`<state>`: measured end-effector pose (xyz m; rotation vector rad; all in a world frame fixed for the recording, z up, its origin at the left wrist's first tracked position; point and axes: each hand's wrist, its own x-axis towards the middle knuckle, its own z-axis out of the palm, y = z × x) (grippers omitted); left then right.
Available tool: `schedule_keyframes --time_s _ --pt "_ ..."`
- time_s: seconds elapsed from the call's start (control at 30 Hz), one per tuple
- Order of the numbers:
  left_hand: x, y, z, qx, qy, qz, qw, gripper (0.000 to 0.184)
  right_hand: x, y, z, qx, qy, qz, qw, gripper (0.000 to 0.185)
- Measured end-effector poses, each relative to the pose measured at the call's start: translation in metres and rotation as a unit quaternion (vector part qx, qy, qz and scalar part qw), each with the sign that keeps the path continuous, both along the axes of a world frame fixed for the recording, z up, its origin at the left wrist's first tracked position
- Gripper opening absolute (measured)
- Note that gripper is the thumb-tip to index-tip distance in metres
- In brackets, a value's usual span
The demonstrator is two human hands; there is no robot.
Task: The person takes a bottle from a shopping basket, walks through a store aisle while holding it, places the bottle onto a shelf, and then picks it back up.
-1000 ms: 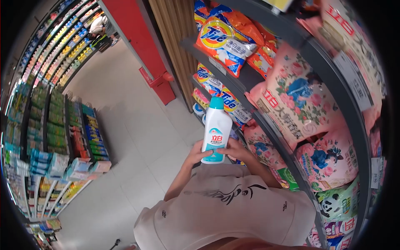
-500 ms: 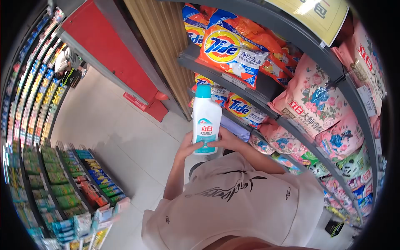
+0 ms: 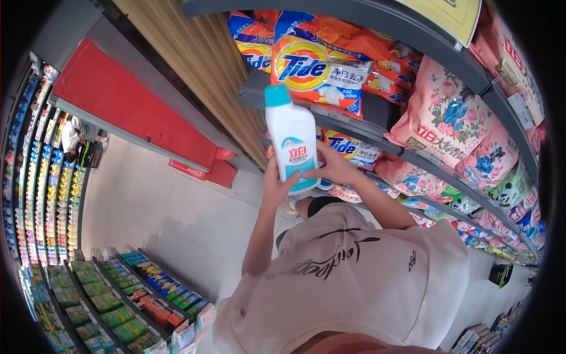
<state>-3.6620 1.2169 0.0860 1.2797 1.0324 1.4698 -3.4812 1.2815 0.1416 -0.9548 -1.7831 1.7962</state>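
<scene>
A white bleach bottle point(image 3: 293, 133) with a teal cap and a teal-and-red label is held up in front of my chest, its top tilted a little to the left. My left hand point(image 3: 279, 184) grips its lower left side, thumb across the label. On the lower right side, my right hand point(image 3: 336, 165) is wrapped round it, with its thumb also on the front. The fingers behind the bottle are hidden. Just beyond the bottle, an orange Tide bag point(image 3: 318, 68) lies on the upper shelf.
Pink detergent bags point(image 3: 439, 112) fill the grey shelves point(image 3: 377, 127) at right. A wooden slatted panel point(image 3: 194, 65) and a red panel point(image 3: 135, 106) stand at left. Low racks of packets point(image 3: 106, 289) are at lower left. Another person point(image 3: 73, 133) is by the far shelves.
The view has shifted, and the bottle now tilts left, its cap overlapping the shelf with the Tide bag. Both hands still hold it.
</scene>
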Motion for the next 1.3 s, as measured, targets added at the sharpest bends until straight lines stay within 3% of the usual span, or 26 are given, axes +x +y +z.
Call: schedule_keyframes --time_s 0.07,0.1,0.13,0.23,0.37,0.5,0.77,0.83,0.87,0.93,0.97,1.03,1.13,1.23,1.3 --pt "-0.004 0.023 0.011 0.006 -0.018 -0.017 1.000 0.051 -0.003 0.012 0.015 0.067 0.077 -0.025 0.994 0.073" --pt "-0.005 0.035 0.021 0.016 -0.041 -0.025 0.999 0.048 -0.001 0.017 0.025 0.136 -0.025 -0.049 0.989 0.070" --pt "-0.007 0.050 0.030 0.019 -0.039 -0.032 0.999 0.048 -0.002 0.023 0.030 0.140 -0.023 -0.057 0.988 0.070" --pt "-0.016 0.090 0.056 0.033 0.035 -0.081 0.996 0.040 -0.005 0.045 0.038 0.103 0.151 -0.105 0.977 0.065" --pt "-0.016 0.138 0.093 0.114 0.113 -0.084 0.984 0.036 -0.007 0.072 0.051 0.176 0.159 -0.184 0.954 0.065" --pt "-0.020 0.181 0.107 0.092 0.150 -0.161 0.971 0.043 -0.003 0.090 0.068 0.196 0.108 -0.232 0.947 0.066" --pt "-0.016 0.205 0.123 0.082 0.179 -0.210 0.958 0.039 -0.005 0.105 0.056 0.218 0.124 -0.302 0.920 0.069" --pt "-0.012 0.198 0.125 0.127 0.258 -0.121 0.950 0.039 -0.005 0.105 0.053 0.226 0.126 -0.318 0.912 0.072" --pt "-0.014 0.196 0.123 0.126 0.258 -0.127 0.949 0.039 -0.006 0.104 0.052 0.238 0.107 -0.338 0.904 0.073" --pt "-0.017 0.195 0.119 0.340 0.408 0.100 0.841 0.040 -0.011 0.101 0.050 0.250 0.088 -0.365 0.893 0.076" --pt "-0.017 0.197 0.117 0.343 0.407 0.093 0.841 0.040 -0.015 0.099 0.049 0.280 0.058 -0.389 0.876 0.077" --pt "-0.017 0.199 0.111 0.244 0.319 0.018 0.916 0.048 -0.017 0.093 0.049 0.307 0.025 -0.413 0.857 0.078" --pt "-0.021 0.203 0.104 0.241 0.304 -0.004 0.922 0.046 -0.015 0.088 0.060 0.426 -0.160 -0.438 0.775 0.078" --pt "-0.024 0.204 0.095 0.256 0.305 -0.010 0.917 0.045 -0.011 0.088 0.060 0.465 -0.154 -0.466 0.737 0.075" --pt "-0.022 0.203 0.093 0.275 0.303 0.001 0.912 0.043 -0.008 0.091 0.057 0.459 -0.137 -0.455 0.751 0.074"
